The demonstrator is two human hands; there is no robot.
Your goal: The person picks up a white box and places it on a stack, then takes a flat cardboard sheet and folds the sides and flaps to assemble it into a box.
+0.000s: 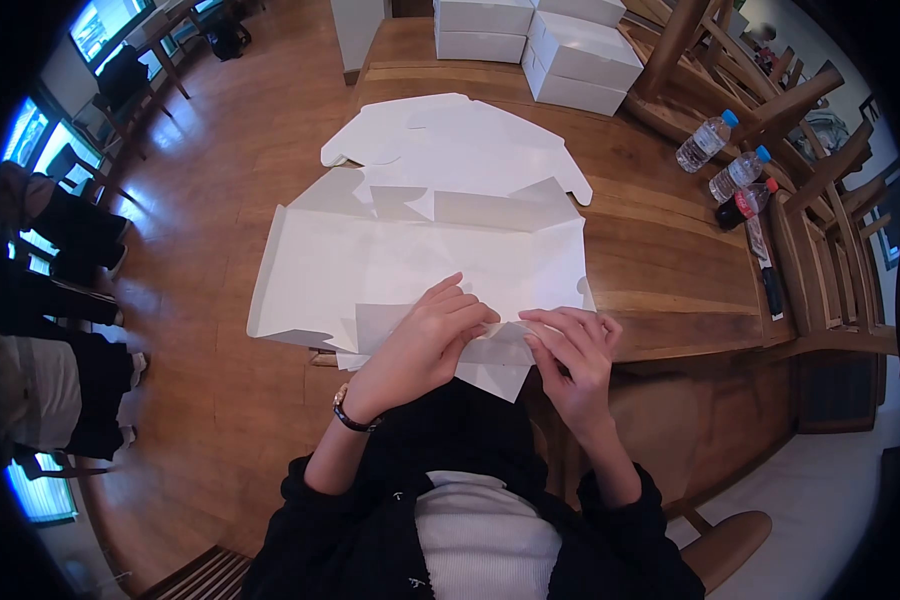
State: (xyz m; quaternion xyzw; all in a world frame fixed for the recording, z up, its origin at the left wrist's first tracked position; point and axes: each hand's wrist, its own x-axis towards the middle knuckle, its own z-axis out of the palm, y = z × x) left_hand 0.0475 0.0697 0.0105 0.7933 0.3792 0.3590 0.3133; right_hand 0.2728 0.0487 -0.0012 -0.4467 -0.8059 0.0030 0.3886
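Note:
A white cardboard box (420,255), partly unfolded, lies across the near end of the wooden table, its lid flap (450,140) spread flat on the far side. Along its near edge my left hand (440,325) pinches a folded panel between thumb and fingers. Just to the right, my right hand (570,350) has its fingers closed on the same near panel, close to the box's right corner. A loose flap (495,380) hangs down below the hands. The exact fold between the fingertips is partly hidden.
Folded white boxes (580,60) are stacked at the table's far end. Two water bottles (707,140) and a cola bottle (745,205) stand at right, near a black marker (772,290). Upturned wooden chairs (820,190) border the right side. People (60,370) stand at left.

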